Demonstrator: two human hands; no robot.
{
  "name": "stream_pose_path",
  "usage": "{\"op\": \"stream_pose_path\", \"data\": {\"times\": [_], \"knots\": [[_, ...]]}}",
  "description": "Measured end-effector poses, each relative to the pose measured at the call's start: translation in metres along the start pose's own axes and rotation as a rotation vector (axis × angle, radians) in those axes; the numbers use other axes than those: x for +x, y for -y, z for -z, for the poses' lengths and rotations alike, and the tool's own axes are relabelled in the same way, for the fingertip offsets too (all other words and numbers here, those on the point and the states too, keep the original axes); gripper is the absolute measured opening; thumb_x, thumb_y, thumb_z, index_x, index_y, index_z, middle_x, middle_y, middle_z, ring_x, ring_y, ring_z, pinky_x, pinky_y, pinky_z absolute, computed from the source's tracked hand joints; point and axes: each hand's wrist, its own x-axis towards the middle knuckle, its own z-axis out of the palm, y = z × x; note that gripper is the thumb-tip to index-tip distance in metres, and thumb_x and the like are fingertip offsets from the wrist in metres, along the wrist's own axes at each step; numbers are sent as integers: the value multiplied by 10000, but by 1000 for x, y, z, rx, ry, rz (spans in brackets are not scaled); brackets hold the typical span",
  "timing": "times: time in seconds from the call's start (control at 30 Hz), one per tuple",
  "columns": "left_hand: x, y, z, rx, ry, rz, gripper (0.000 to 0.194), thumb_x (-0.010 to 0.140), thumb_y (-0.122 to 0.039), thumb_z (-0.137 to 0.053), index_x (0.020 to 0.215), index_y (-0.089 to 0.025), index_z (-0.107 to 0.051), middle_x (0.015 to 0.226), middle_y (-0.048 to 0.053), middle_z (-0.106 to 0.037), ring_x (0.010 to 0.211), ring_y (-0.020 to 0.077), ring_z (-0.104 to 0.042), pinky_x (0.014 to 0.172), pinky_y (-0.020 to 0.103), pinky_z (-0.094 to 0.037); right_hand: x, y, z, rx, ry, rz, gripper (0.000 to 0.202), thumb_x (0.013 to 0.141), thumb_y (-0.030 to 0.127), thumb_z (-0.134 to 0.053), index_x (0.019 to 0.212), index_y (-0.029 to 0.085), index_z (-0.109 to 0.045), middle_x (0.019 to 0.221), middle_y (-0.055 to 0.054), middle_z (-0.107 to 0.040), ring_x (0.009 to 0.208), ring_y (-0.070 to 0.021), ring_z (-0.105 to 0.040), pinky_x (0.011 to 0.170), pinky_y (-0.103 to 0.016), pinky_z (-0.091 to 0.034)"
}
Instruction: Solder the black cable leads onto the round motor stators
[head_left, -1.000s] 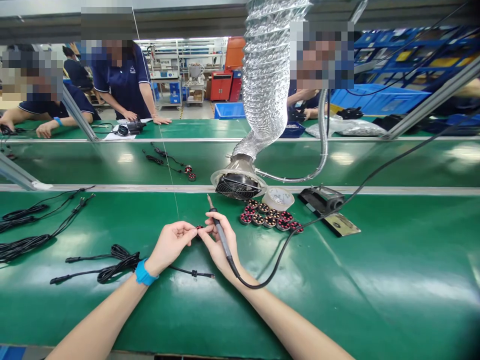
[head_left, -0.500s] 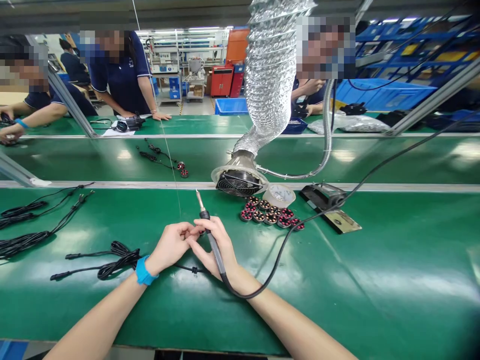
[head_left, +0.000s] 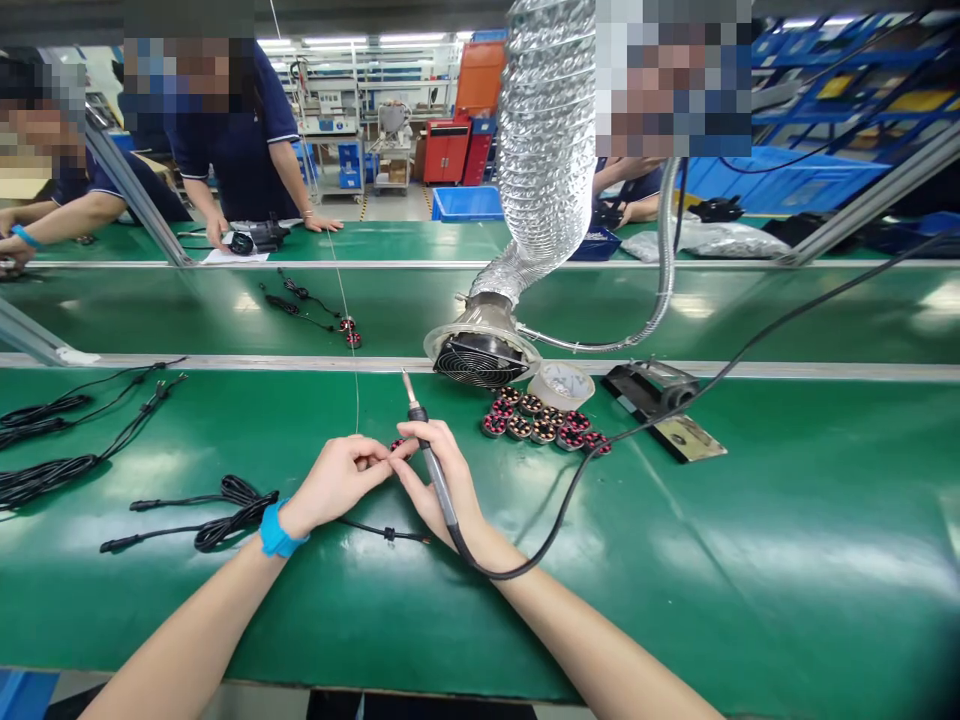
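Observation:
My right hand [head_left: 456,495] is closed around a soldering iron [head_left: 438,482], whose bare metal tip points up and away from me. Its thumb and forefinger meet the fingertips of my left hand [head_left: 336,482], which are pinched together on something too small to make out. Just beyond the touching fingers a small round red-and-black coil part [head_left: 397,445] shows, partly hidden. Below my hands a black cable [head_left: 367,527] with a knot and bare coppery end lies on the bench. It passes under my left wrist, near a coiled black cable [head_left: 238,515] with connector ends.
Several round coil parts [head_left: 544,430] sit beside a roll of clear tape [head_left: 562,384]. Above them hangs a fume extractor [head_left: 480,358] on a silver duct. An iron stand [head_left: 652,390] is at right, black cables [head_left: 67,465] at left. Co-workers [head_left: 232,140] are across the bench.
My left hand has shifted slightly left, and the pinched fingertips of both hands now show more clearly. The red-and-black coil part is more visible. The soldering iron stays in my right hand.

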Motion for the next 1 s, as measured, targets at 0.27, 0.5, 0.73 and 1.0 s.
{"op": "stream_pose_path", "data": {"times": [0.27,0.5,0.73,1.0], "knots": [[2,-2,8,-207,160,150,282,837,-427,-627,783,-152,-650,633,8,-627,622,142,-584,623,247,-445,-1,-6,2,37,9,-100,381,852,72,-585,1179,266,-556,1028,-23,-562,820,-138,-684,851,-306,-552],[4,-2,-3,-422,100,344,285,761,-409,-684,721,-135,-617,518,-61,-486,374,26,-324,386,176,-211,-7,-11,-1,-28,46,-10,366,896,68,-520,1201,267,-560,1009,-33,-532,811,-134,-651,815,-289,-563],[4,0,-7,-417,60,412,252,739,-379,-679,711,-131,-647,488,-51,-513,337,27,-344,354,171,-208,-5,-11,-3,12,33,-53,369,858,48,-524,1165,248,-568,1019,-33,-541,784,-119,-624,789,-264,-560],[6,0,-8,-463,29,375,179,698,-307,-677,696,-130,-652,561,-3,-605,468,90,-570,474,188,-448,-5,-13,-4,51,9,-104,377,841,45,-535,1154,249,-579,1007,-22,-540,749,-103,-625,763,-246,-563]]}}
